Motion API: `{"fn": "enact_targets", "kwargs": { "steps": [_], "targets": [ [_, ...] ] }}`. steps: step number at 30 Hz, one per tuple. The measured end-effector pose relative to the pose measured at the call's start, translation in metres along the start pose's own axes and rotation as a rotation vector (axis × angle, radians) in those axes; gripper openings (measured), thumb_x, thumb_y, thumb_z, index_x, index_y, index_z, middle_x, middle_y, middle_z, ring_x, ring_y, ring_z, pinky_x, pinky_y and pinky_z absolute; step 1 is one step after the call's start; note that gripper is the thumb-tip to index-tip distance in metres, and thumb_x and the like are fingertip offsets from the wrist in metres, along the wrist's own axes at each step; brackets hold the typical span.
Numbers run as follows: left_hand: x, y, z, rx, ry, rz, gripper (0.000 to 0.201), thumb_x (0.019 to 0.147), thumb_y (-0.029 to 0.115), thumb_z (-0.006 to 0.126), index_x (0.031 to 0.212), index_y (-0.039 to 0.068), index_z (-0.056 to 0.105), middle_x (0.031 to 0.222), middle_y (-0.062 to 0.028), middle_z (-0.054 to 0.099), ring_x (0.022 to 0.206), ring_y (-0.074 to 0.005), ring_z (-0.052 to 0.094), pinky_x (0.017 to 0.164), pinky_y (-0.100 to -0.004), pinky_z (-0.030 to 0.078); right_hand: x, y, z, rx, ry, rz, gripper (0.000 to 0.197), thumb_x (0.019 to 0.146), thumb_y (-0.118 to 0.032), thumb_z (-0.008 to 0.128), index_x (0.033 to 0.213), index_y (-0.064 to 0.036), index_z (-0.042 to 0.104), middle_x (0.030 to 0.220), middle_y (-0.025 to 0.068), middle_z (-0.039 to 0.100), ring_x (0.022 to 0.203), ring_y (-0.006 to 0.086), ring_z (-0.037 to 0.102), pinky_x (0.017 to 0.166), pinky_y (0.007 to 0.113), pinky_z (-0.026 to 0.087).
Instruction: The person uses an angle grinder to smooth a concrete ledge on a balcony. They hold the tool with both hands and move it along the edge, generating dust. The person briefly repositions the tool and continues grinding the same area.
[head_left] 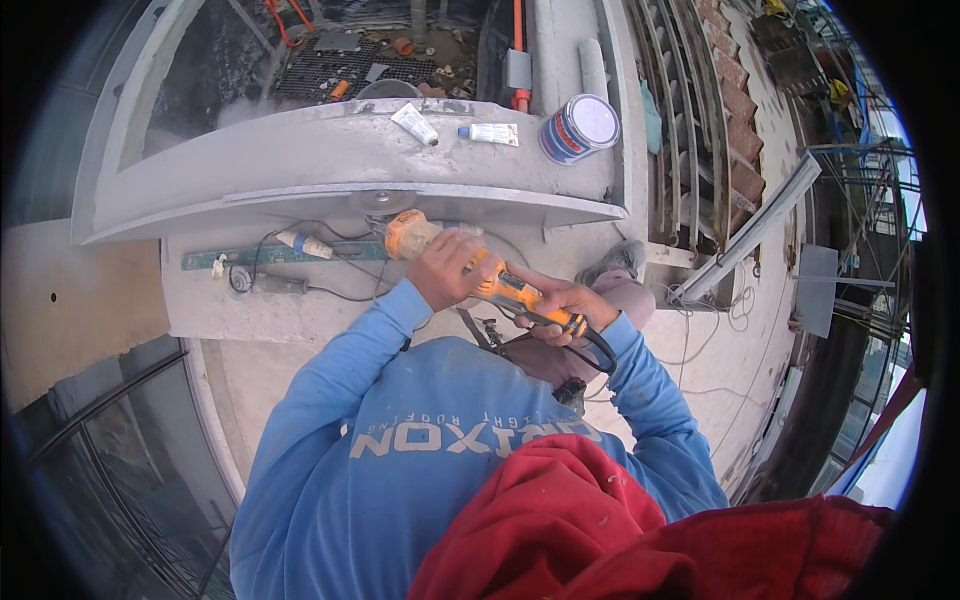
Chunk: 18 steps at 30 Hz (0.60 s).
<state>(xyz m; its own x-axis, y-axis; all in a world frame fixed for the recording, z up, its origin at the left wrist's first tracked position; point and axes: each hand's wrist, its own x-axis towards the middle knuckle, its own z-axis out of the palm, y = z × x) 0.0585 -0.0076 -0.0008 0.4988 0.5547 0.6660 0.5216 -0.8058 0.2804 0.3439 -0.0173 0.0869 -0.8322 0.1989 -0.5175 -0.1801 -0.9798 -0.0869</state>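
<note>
Creased red cloth (560, 520) bunches below both bare hands (445, 270) wrapped around a dusty orange grinder (512, 291) with a round disc (383, 201).

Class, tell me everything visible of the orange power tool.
The power tool has an orange, plastic-looking body with black parts and a round grey disc at its front. It slants, head toward the picture's upper left. The left hand grips it near the head, the right hand near the rear, where a dark cord loops out. Whether the disc touches the grey ledge is unclear.
</note>
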Motion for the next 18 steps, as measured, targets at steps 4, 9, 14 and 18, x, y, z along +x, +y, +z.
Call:
{"fn": "enact_targets", "kwargs": {
  "steps": [4,9,14,18],
  "targets": [
    [0.01,0.021,0.001,0.021,-0.015,0.011,0.042,0.087,0.016,0.076,0.128,0.017,0.066,0.11,-0.0122,0.069,0.101,-0.0331,0.073,0.094,-0.0528,0.061,-0.025,0.008,0.004,-0.017,0.008,-0.004,0.096,0.1,0.0,0.057,0.178,-0.0314,0.01,0.12,0.0228,0.058,0.063,0.0173,0.057,0.05,0.027,0.05],
    [0.017,0.035,0.006,-0.001,-0.002,0.001,0.041,0.088,0.016,0.075,0.128,0.018,0.067,0.112,-0.0115,0.068,0.103,-0.0324,0.073,0.096,-0.0525,0.061,-0.047,0.012,0.005,0.013,0.097,0.01,0.099,0.097,0.001,0.057,0.178,-0.0301,0.01,0.12,0.0239,0.058,0.063,0.0206,0.058,0.05,0.031,0.053],
    [0.008,0.02,0.004,0.001,-0.027,0.003,0.042,0.087,0.016,0.076,0.128,0.017,0.067,0.113,-0.0118,0.069,0.103,-0.0329,0.073,0.095,-0.0519,0.061,-0.025,0.008,-0.005,-0.003,0.014,0.011,0.097,0.099,-0.001,0.058,0.178,-0.0316,0.011,0.12,0.0228,0.057,0.063,0.0188,0.058,0.051,0.028,0.052],
    [0.001,0.004,0.002,0.0,-0.024,0.0,0.047,0.085,0.015,0.078,0.13,0.016,0.065,0.113,-0.0126,0.069,0.103,-0.034,0.073,0.093,-0.0518,0.061,-0.005,0.002,-0.007,-0.008,0.023,0.016,0.096,0.1,-0.003,0.058,0.178,-0.0334,0.011,0.12,0.0215,0.056,0.064,0.0166,0.058,0.051,0.027,0.052]
  ]
}}
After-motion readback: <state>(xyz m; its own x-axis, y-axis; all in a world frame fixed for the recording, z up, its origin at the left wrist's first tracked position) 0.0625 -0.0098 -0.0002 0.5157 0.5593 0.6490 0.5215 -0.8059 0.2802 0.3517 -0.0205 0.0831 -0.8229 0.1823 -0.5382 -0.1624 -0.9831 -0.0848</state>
